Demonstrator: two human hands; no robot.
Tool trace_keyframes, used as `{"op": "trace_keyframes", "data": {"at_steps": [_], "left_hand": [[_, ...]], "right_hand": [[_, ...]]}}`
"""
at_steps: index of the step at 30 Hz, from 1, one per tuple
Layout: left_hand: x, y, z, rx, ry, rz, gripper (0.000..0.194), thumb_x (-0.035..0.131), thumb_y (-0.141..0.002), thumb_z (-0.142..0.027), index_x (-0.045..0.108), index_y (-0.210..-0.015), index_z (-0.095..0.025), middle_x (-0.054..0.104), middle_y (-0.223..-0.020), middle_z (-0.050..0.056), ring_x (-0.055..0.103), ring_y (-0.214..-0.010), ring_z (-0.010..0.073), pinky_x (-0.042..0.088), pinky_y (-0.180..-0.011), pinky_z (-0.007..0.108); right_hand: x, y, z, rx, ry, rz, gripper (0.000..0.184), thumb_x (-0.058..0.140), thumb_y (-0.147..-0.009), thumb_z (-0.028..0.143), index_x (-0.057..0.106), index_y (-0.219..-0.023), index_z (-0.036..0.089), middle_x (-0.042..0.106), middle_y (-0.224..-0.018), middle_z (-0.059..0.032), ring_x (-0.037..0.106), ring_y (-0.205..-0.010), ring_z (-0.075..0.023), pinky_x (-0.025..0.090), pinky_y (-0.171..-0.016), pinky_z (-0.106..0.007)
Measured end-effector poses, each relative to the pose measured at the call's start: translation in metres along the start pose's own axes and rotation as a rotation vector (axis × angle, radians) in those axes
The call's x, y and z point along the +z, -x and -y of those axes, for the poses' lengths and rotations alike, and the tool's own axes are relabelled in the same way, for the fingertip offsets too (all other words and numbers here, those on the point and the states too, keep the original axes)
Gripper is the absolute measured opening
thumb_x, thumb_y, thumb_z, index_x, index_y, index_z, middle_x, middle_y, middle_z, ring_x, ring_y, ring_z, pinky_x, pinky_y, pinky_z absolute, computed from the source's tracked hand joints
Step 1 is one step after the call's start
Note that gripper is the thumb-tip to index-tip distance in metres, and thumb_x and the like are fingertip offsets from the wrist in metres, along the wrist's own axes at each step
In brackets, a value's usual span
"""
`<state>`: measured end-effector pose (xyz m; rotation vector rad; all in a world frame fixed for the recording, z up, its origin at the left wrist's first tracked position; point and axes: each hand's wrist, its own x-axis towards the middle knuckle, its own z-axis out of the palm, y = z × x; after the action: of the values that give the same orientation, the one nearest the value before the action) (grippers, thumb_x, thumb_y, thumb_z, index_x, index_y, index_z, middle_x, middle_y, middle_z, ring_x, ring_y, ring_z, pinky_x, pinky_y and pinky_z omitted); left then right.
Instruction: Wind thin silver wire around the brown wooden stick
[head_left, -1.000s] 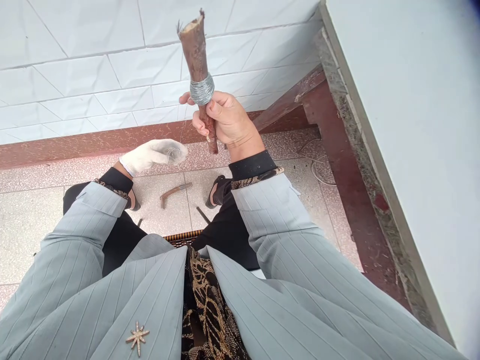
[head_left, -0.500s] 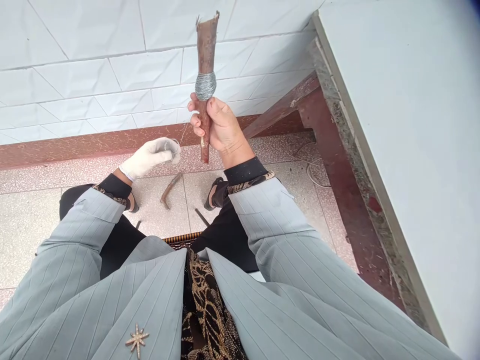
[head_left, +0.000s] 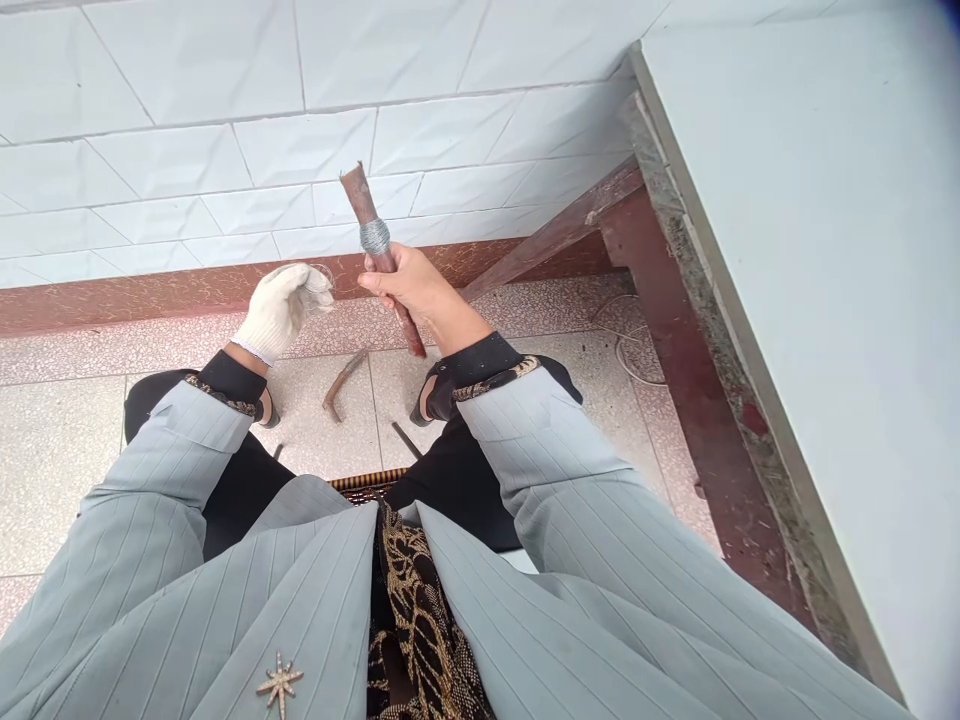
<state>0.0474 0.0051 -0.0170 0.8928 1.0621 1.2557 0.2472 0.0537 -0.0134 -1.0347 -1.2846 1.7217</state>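
Observation:
A brown wooden stick (head_left: 362, 198) tilts away from me, its top leaning left. Grey metal wire (head_left: 374, 237) is wound thickly around its middle. Just below that winding, my bare right hand (head_left: 409, 285) is closed around the stick's lower part. To the left, my left hand (head_left: 283, 303) wears a white knit glove, its fingers curled around a loose coil of thin wire (head_left: 327, 272). The two hands are apart, and any strand between them is too fine to make out here.
A curved wooden piece (head_left: 343, 388) lies on the speckled tile floor (head_left: 64, 430) between my feet. On the right stand a dark red wooden frame (head_left: 675, 330) and a pale tabletop (head_left: 825, 250). A loop of cable (head_left: 628, 365) lies beneath. The white tiled wall (head_left: 225, 170) is in front.
My right hand has lowered the stick and tipped its top leftward, after first bringing it more upright. My gloved left hand has shifted slightly left and turned with the wire coil.

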Motion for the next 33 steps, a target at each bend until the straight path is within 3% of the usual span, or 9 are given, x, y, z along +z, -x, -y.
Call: {"op": "trace_keyframes", "data": {"at_steps": [5,13,19,23,27,30,33], "left_hand": [[0.005,0.004,-0.004,-0.027,0.076,0.108,0.031,0.075,-0.094,-0.041,0.066,-0.077,-0.017,0.074,-0.084,0.006,0.075,-0.079,0.0162,0.062,-0.069,0.027],[-0.001,0.003,-0.002,-0.045,0.094,0.119,0.024,0.085,-0.088,-0.038,0.071,-0.088,-0.018,0.068,-0.07,-0.002,0.065,-0.06,0.008,0.055,-0.059,0.019],[0.001,0.001,0.0,0.035,-0.012,0.144,0.029,0.091,-0.081,-0.04,0.072,-0.086,-0.018,0.066,-0.065,-0.002,0.061,-0.058,0.0081,0.053,-0.06,0.022],[0.002,0.002,-0.002,0.079,-0.149,0.114,0.025,0.086,-0.083,-0.038,0.072,-0.088,-0.018,0.066,-0.065,-0.001,0.059,-0.057,0.0091,0.052,-0.061,0.025],[-0.001,0.001,-0.006,0.12,-0.274,0.07,0.012,0.077,-0.084,-0.028,0.072,-0.084,-0.018,0.066,-0.062,0.0,0.058,-0.057,0.0099,0.05,-0.06,0.024],[-0.005,0.0,-0.009,0.114,-0.302,0.059,0.007,0.071,-0.082,-0.024,0.071,-0.079,-0.017,0.065,-0.061,0.001,0.06,-0.057,0.0112,0.051,-0.058,0.024],[-0.008,-0.001,-0.009,0.063,-0.238,0.09,0.015,0.074,-0.082,-0.031,0.069,-0.078,-0.017,0.068,-0.067,0.003,0.061,-0.057,0.0114,0.053,-0.057,0.025]], "right_hand": [[0.014,-0.001,-0.012,0.08,-0.092,0.033,0.041,0.085,-0.081,0.013,0.046,-0.088,0.023,0.055,-0.067,0.01,0.035,-0.044,-0.0022,0.028,-0.037,-0.016],[0.017,0.0,-0.016,0.086,-0.149,0.038,0.037,0.087,-0.079,0.016,0.056,-0.098,0.02,0.068,-0.079,0.007,0.036,-0.043,-0.0013,0.03,-0.037,-0.017],[0.022,0.002,-0.013,0.125,-0.07,0.033,0.028,0.083,-0.08,0.011,0.06,-0.096,0.019,0.06,-0.063,0.0086,0.036,-0.043,-0.0036,0.03,-0.038,-0.017],[0.02,0.002,-0.013,0.108,0.081,0.07,0.026,0.081,-0.084,0.015,0.056,-0.081,0.021,0.048,-0.052,0.0096,0.035,-0.042,-0.0053,0.03,-0.038,-0.019],[0.018,0.004,-0.004,0.045,0.267,0.042,0.025,0.078,-0.086,0.013,0.057,-0.073,0.019,0.047,-0.052,0.008,0.036,-0.042,-0.0049,0.029,-0.04,-0.019],[0.016,0.007,0.006,0.025,0.298,-0.008,0.022,0.073,-0.088,0.01,0.058,-0.074,0.018,0.046,-0.051,0.0081,0.037,-0.041,-0.0051,0.028,-0.04,-0.019],[0.017,0.008,0.009,0.047,0.29,-0.013,0.023,0.07,-0.09,0.008,0.057,-0.074,0.018,0.045,-0.049,0.0085,0.036,-0.04,-0.0051,0.028,-0.039,-0.019]]}}
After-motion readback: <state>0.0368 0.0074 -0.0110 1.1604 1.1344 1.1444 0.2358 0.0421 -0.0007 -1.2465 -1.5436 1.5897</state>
